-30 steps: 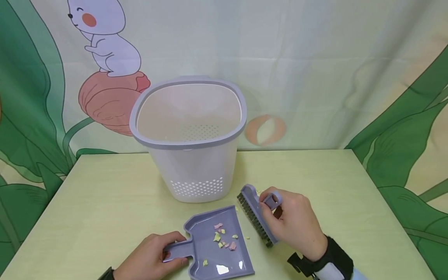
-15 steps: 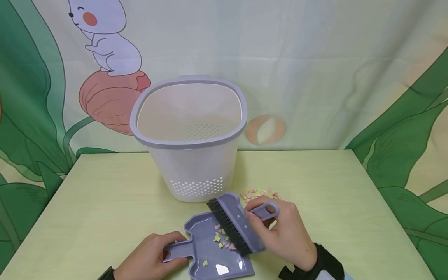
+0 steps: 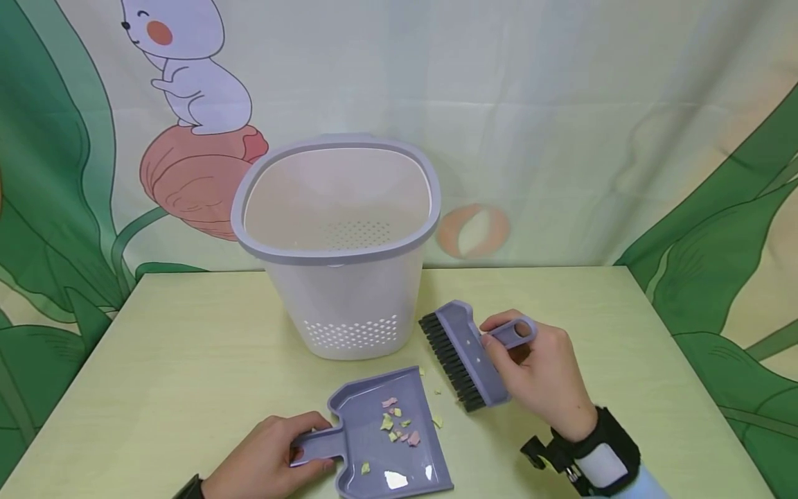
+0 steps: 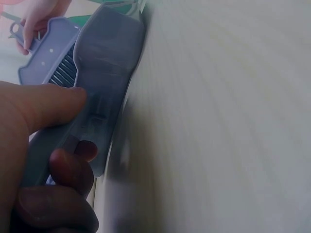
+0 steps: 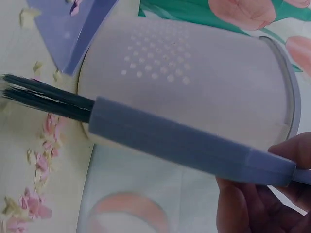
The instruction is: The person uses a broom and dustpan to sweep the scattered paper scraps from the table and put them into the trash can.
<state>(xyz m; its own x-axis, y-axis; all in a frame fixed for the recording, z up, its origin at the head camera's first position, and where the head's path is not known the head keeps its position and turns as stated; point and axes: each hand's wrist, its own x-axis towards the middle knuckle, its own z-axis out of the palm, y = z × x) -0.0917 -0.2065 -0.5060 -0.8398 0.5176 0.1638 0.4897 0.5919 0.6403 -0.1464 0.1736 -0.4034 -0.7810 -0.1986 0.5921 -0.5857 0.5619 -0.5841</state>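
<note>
My left hand grips the handle of a purple dustpan, which lies on the table with its wide edge to the right. Several yellow and pink scraps lie in the pan. To the right, my right hand pinches a purple hand brush near its looped handle, black bristles facing left. In the right wrist view the brush head is raised over the table, its bristles pointing at a line of scraps. From the head view the brush and hand mostly hide that line.
A white basket with a purple rim and small holes stands behind the dustpan, against a printed curtain. A few loose scraps lie on the table along the dustpan's right edge.
My right hand swung the brush left over the dustpan, briefly uncovering a scrap pile, then back right and farther from me. The left hand and dustpan stay put.
</note>
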